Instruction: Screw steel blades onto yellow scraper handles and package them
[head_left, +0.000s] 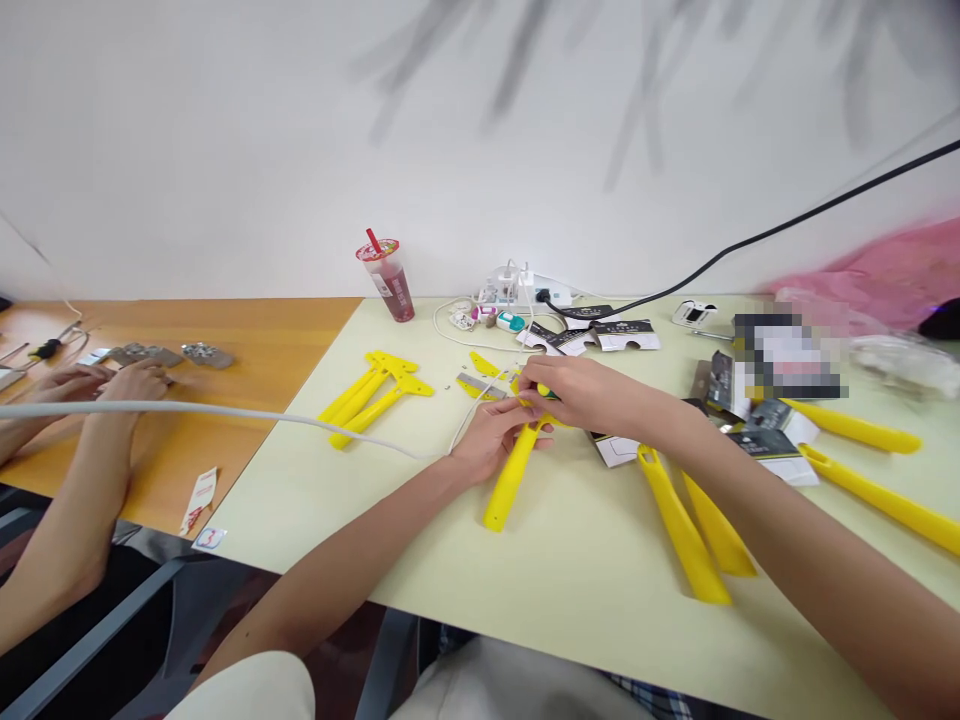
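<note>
My left hand (491, 440) is closed around the head end of a yellow plastic scraper (511, 480), whose handle slants down toward me. Above it, my right hand (566, 388) grips a green-and-yellow screwdriver handle (548, 393); fingers hide its tip. Just beyond both hands lie a yellow head plate (486, 364) and a metal blade (480, 388) on yellow plastic. To the left rest several yellow T-shaped scrapers (379, 395). Yellow handles (682, 530) lie under and beside my right forearm.
At the back stand a drink cup (390, 285) and a power strip (510, 288) with cables. Black-and-white card sleeves (626, 334) and more yellow handles (862, 425) lie rightward. A white cable crosses in front at left. Another person's hands (135, 385) work at the orange table (247, 390).
</note>
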